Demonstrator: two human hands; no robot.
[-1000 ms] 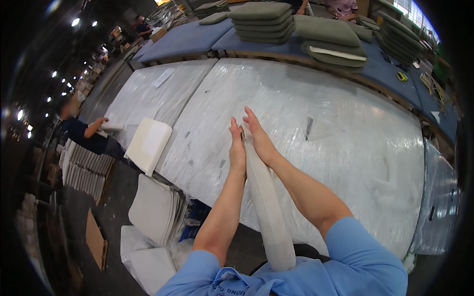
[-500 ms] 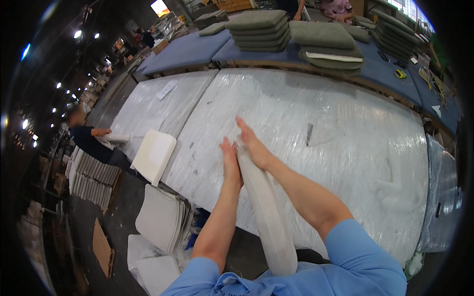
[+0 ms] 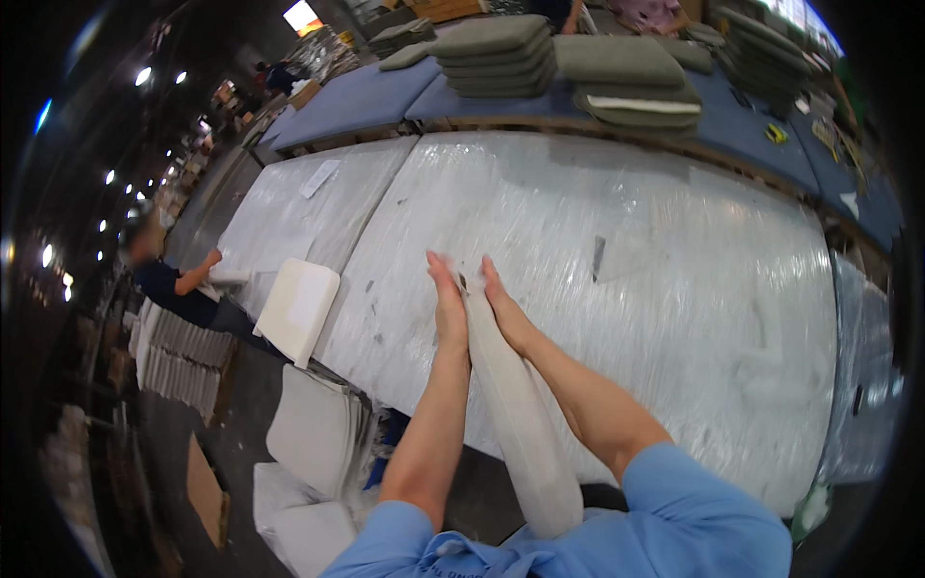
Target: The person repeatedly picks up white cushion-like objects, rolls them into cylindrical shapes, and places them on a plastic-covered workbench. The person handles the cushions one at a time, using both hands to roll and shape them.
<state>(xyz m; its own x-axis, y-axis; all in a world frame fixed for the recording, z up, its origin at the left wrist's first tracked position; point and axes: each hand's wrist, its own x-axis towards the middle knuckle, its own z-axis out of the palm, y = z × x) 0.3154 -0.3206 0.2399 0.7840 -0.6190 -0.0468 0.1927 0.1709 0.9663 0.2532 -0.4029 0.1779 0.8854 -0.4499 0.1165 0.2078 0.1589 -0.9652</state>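
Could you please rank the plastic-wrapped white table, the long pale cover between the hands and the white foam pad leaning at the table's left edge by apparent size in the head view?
1. Plastic-wrapped white table, by far.
2. Long pale cover, though nearness to the camera enlarges it.
3. White foam pad, which lies farther away, so second and third are unsure.

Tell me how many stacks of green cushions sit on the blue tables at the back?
3 clear ones: a tall stack in the middle, a shorter stack beside it, and another stack farther right. More lie at the top edge, too cut off to count.

Looked like an upholstery workshop: wide plastic-wrapped white table [image 3: 617,250], stacked grey-green flat cushions [image 3: 496,53], piled white foam pads [image 3: 308,433] on floor.
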